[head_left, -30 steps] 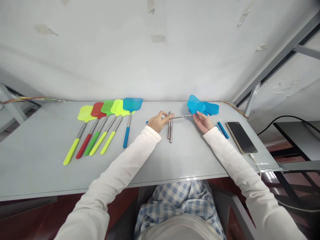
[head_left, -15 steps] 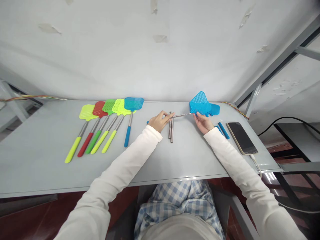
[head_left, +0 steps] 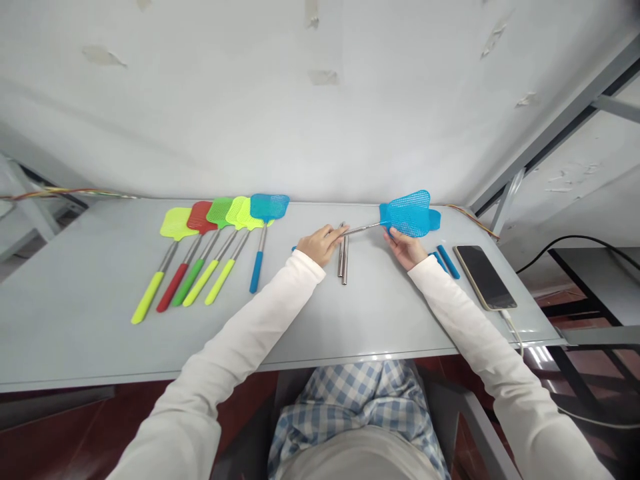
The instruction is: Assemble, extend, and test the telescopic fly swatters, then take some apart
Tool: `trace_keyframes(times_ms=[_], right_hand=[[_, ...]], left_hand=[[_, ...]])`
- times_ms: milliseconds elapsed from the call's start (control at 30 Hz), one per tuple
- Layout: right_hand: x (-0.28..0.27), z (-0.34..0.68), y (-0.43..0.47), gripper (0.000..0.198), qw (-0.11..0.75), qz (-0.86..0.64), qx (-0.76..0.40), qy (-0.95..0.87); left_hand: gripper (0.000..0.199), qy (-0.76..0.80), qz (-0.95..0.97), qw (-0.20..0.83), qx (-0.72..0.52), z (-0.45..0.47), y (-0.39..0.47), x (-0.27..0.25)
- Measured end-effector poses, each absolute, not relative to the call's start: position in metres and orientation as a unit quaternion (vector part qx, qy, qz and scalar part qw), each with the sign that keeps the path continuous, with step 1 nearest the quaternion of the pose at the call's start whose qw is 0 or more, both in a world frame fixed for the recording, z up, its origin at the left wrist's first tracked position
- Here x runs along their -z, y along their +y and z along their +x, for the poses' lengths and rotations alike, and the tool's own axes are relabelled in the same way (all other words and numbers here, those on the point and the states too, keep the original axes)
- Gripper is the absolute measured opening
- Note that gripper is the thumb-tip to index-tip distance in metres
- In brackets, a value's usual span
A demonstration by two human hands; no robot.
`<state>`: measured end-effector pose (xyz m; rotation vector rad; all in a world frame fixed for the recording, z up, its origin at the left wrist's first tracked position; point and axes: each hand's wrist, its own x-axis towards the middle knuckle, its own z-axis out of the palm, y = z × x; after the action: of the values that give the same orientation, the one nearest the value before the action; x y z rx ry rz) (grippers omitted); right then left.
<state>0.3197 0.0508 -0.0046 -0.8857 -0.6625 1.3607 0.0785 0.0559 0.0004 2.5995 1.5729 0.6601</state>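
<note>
Between my hands lies a blue fly swatter (head_left: pixel 410 212) with a thin metal rod, its mesh head to the right. My left hand (head_left: pixel 320 245) is closed around the rod's left part, and a bit of blue handle shows beyond it. The fingers of my right hand (head_left: pixel 404 248) pinch the lower edge of the mesh head. Under the held rod, two loose metal tubes (head_left: pixel 344 261) lie on the table. More blue swatter heads (head_left: pixel 434 220) are partly hidden behind the held one. Blue handle sleeves (head_left: pixel 448 262) lie right of my right hand.
Several swatters in yellow, red and green (head_left: pixel 187 273) lie in a row at the left, with a blue swatter (head_left: pixel 257 270) at the row's end. A phone (head_left: pixel 484 277) with a white cable lies at the right of the grey table (head_left: pixel 300 333). Behind stands a wall (head_left: pixel 240 113).
The held swatter's mesh head has turned and tipped to the right, showing its mesh more broadly. My right hand has shifted slightly, while my left hand stays on the rod.
</note>
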Motion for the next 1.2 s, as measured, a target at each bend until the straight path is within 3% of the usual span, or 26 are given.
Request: trace_keyframes(times_ms=[333, 633, 833, 1000, 1200], right_hand=[[0.002, 0.315, 0.044, 0.044, 0.619, -0.414, -0.590, -0.312], [-0.009, 0.314, 0.042, 0.037, 0.627, -0.382, -0.586, -0.343], [-0.018, 0.346, 0.056, 0.033, 0.710, -0.394, -0.445, -0.378], [-0.013, 0.351, 0.055, 0.029, 0.658, -0.467, -0.328, -0.491], [-0.011, 0.339, 0.049, 0.036, 0.657, -0.469, -0.315, -0.500]], left_hand=[[0.046, 0.461, 0.855, 0.005, -0.239, 0.070, 0.054, -0.001], [0.043, 0.451, 0.840, -0.003, -0.301, 0.073, 0.051, -0.008], [0.043, 0.472, 0.826, -0.027, -0.307, 0.060, 0.057, -0.010], [0.042, 0.453, 0.851, -0.007, -0.264, 0.062, 0.056, -0.002], [0.044, 0.454, 0.860, -0.005, -0.231, 0.065, 0.056, 0.001]])
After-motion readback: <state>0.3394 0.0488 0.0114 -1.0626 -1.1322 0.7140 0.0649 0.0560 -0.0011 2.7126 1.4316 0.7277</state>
